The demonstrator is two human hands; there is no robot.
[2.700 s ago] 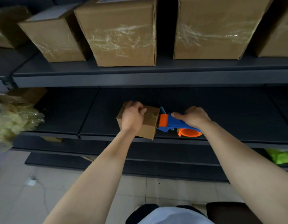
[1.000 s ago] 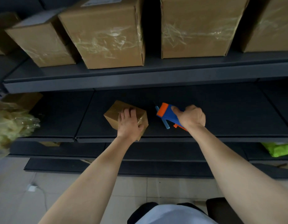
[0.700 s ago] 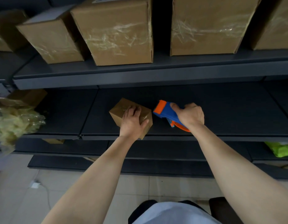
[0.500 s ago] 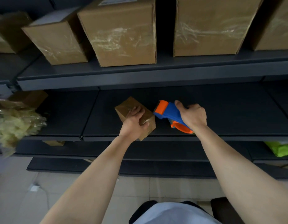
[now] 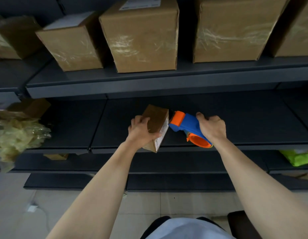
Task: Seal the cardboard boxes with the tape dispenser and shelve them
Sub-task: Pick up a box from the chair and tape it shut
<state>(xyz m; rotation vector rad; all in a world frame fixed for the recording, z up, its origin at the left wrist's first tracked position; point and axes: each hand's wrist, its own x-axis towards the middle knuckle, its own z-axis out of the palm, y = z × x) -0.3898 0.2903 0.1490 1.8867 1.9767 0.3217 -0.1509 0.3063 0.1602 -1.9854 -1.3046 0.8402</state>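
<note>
A small brown cardboard box (image 5: 157, 120) stands tilted on its edge over the middle dark shelf (image 5: 244, 121), its labelled white face turned right. My left hand (image 5: 141, 131) grips it from the left side. My right hand (image 5: 212, 126) grips the handle of a blue and orange tape dispenser (image 5: 186, 125). The dispenser's orange head touches the box's upper right edge. An orange tape roll hub shows below my right hand.
Several large taped cardboard boxes (image 5: 141, 37) line the upper shelf (image 5: 149, 80). A bundle of crumpled yellowish plastic (image 5: 15, 137) and a brown box (image 5: 29, 107) sit at the left. A green bag (image 5: 298, 157) lies on a lower shelf at right. Tiled floor lies below.
My left hand has turned the small box up onto its edge, so its labelled face now shows. The dispenser head has moved left against the box.
</note>
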